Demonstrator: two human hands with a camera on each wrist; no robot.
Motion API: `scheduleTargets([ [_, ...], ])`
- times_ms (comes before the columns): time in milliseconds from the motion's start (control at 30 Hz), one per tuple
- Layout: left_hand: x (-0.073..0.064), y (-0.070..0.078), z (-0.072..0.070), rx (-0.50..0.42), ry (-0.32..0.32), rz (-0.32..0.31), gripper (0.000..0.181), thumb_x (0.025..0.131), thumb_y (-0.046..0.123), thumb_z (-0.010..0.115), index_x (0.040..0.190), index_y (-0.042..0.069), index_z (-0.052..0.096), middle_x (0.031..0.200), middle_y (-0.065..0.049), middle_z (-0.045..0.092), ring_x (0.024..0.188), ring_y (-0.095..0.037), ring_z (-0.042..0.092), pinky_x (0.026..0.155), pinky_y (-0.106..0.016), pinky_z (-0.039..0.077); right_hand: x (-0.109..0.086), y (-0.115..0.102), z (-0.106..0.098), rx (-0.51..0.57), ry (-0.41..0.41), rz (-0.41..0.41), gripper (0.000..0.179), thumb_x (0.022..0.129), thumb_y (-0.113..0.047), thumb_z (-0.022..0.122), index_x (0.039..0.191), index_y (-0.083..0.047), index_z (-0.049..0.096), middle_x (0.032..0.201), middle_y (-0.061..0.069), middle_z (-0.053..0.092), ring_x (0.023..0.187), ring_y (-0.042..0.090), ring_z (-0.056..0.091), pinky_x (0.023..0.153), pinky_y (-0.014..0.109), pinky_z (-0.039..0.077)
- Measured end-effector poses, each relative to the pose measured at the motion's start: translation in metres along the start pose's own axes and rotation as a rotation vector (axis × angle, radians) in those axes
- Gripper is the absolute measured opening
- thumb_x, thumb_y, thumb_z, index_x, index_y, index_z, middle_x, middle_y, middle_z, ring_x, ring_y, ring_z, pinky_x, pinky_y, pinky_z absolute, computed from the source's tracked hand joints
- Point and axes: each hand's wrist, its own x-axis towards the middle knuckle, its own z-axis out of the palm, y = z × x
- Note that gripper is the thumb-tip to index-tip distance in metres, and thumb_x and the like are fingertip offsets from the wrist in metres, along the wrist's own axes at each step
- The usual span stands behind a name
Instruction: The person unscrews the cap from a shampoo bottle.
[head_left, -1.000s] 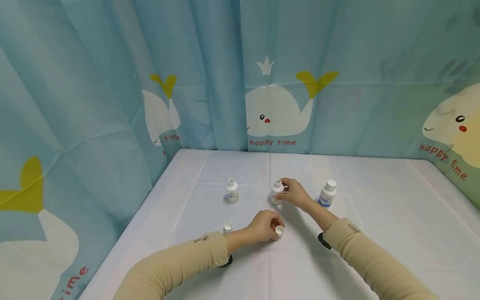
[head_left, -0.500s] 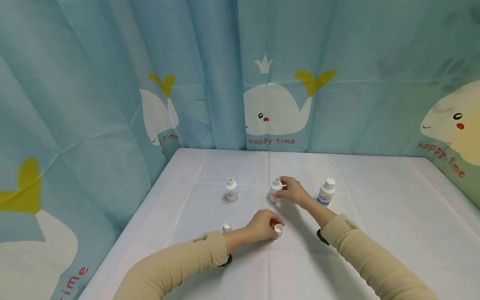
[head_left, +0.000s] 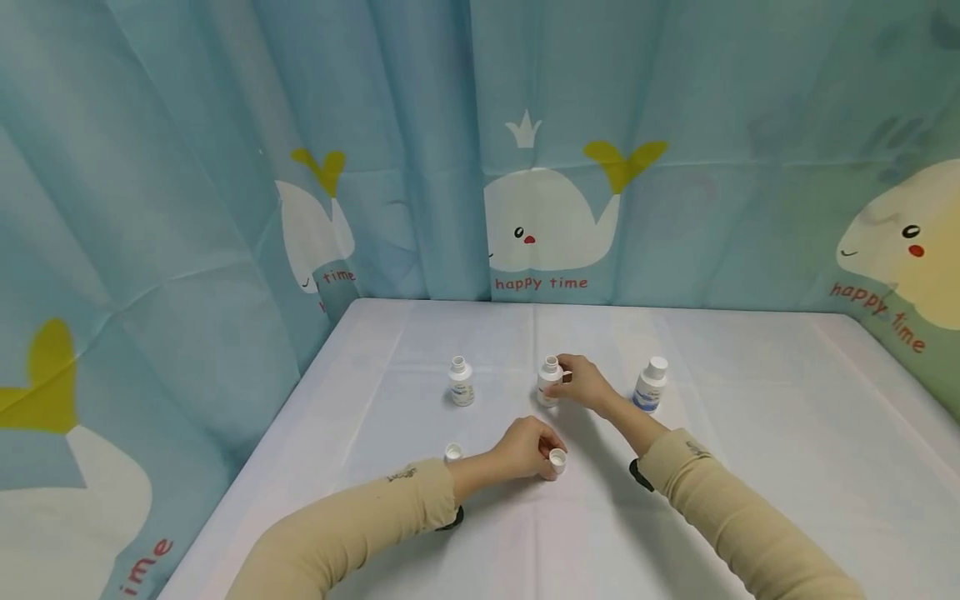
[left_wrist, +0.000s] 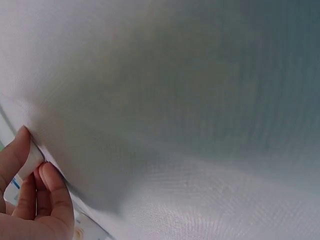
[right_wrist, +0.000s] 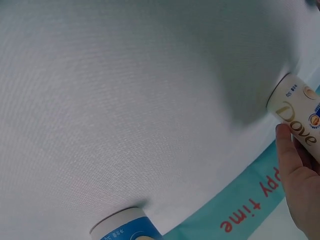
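My left hand [head_left: 525,450] pinches a small white bottle cap [head_left: 557,461], its hollow side facing up, low over the table. In the left wrist view, thumb and fingertips close on the cap [left_wrist: 33,161] from both sides. Farther back, my right hand [head_left: 588,385] grips an uncapped white bottle [head_left: 550,383] that stands upright. The right wrist view shows "Dove" lettering on this bottle [right_wrist: 298,116], with fingers against its side. A second uncapped bottle [head_left: 461,383] stands to the left. Another loose cap [head_left: 453,452] lies beyond my left forearm, partly hidden by it.
A capped white bottle with a blue label [head_left: 650,385] stands right of my right hand. A white cloth covers the table [head_left: 750,400]. A blue curtain [head_left: 420,150] with whale prints hangs behind it and along its left side.
The view has shifted slightly. Both hands keep their places and their holds on the cap and the bottle.
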Motion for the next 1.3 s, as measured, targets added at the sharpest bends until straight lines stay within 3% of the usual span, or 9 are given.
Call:
scheduleTargets([
  [667, 0.000, 0.001, 0.000, -0.031, -0.017, 0.008, 0.028, 0.061, -0.018, 0.074, 0.085, -0.005, 0.069, 0.079, -0.013, 0.068, 0.062, -0.004, 0.049, 0.057, -0.011, 0.042, -0.001, -0.003, 0.001, -0.004, -0.007, 0.038, 0.046, 0.079, 0.001, 0.071, 0.119, 0.013, 0.052, 0.112, 0.027, 0.060, 0.102, 0.039, 0.062, 0.082, 0.038, 0.055],
  [867, -0.001, 0.000, 0.000, -0.015, -0.033, 0.006, 0.030, 0.060, -0.016, 0.075, 0.087, -0.004, 0.068, 0.079, -0.012, 0.068, 0.062, -0.002, 0.048, 0.059, -0.011, 0.042, -0.002, -0.002, 0.002, -0.010, -0.029, 0.073, 0.056, 0.077, 0.001, 0.073, 0.124, 0.013, 0.046, 0.113, 0.030, 0.057, 0.099, 0.039, 0.061, 0.082, 0.039, 0.054],
  [1300, 0.002, -0.002, -0.015, -0.023, -0.194, -0.036, 0.037, 0.067, -0.003, 0.080, 0.102, -0.003, 0.065, 0.080, -0.003, 0.062, 0.066, -0.002, 0.049, 0.061, -0.009, 0.042, -0.014, -0.002, 0.002, -0.028, 0.019, 0.123, 0.065, 0.077, -0.002, 0.072, 0.131, 0.012, 0.039, 0.123, 0.034, 0.051, 0.107, 0.045, 0.058, 0.087, 0.044, 0.053],
])
